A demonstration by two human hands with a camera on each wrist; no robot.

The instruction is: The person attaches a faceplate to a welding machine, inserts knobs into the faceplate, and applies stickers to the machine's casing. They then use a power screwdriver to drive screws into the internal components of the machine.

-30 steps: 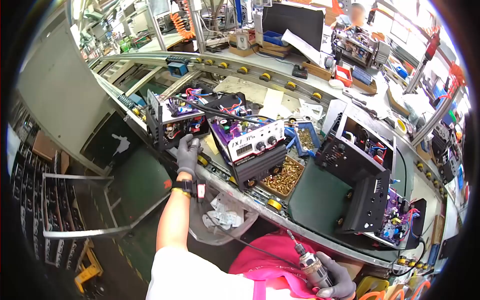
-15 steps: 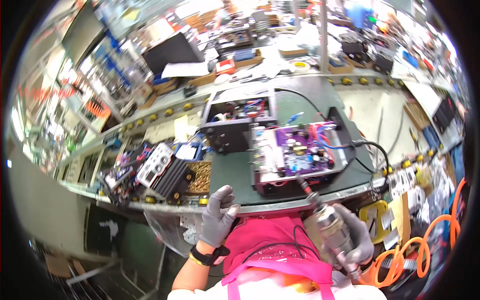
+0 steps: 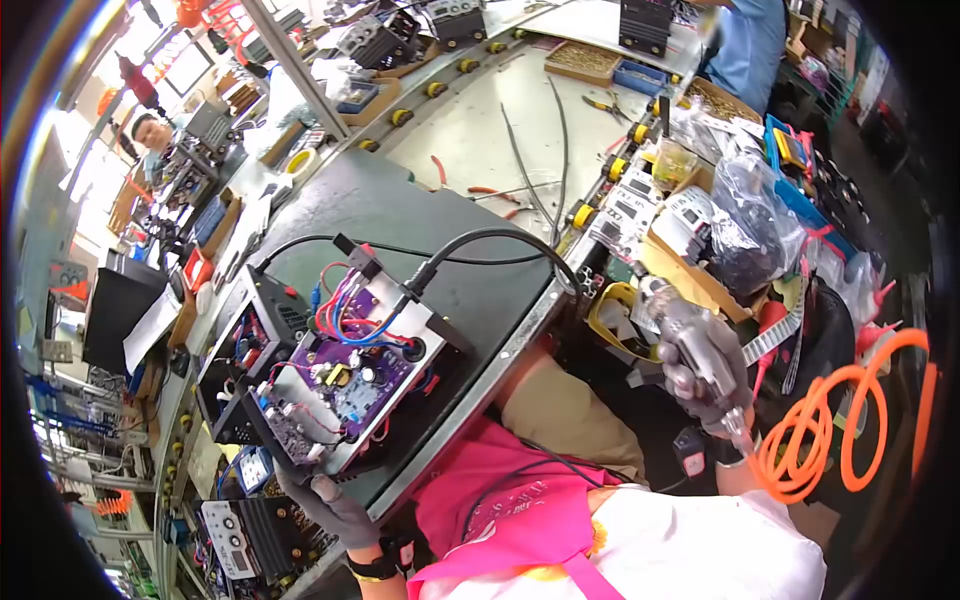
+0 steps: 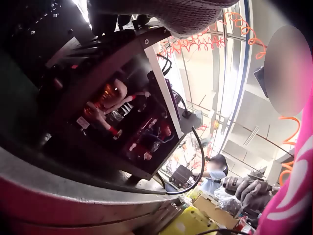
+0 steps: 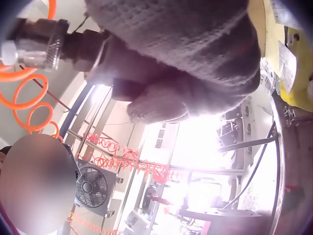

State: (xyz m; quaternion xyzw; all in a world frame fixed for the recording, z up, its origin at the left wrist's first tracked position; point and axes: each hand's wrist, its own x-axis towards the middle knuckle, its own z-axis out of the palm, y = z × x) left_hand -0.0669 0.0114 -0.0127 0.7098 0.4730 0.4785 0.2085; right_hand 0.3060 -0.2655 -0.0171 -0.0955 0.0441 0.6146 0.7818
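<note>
My right hand [image 3: 730, 362], in a grey glove, grips an air screwdriver [image 3: 700, 340] off the right side of the bench, its bit end pointing up and away. An orange coiled hose [image 3: 800, 440] runs from the tool's rear. My gloved left hand [image 3: 338, 508] is at the near left end of an open black device [image 3: 440, 335] bearing a purple circuit board [image 3: 360, 395] with red and blue wires. In the left wrist view the glove [image 4: 186, 17] lies along the device's end; its fingertips are hidden. Behind stands another open black casing [image 3: 240, 345].
A unit with a white front panel [image 3: 230, 540] sits left of my left hand. A black cable [image 3: 500, 235] arches over the green mat [image 3: 390, 210]. Bagged parts and white panels [image 3: 625, 215] crowd the right side. Someone in blue [image 3: 750, 45] is at the far end.
The head view has swung right. My left hand has gone from the white-fronted unit to the end of the circuit-board device. My right hand has carried the screwdriver away from that device.
</note>
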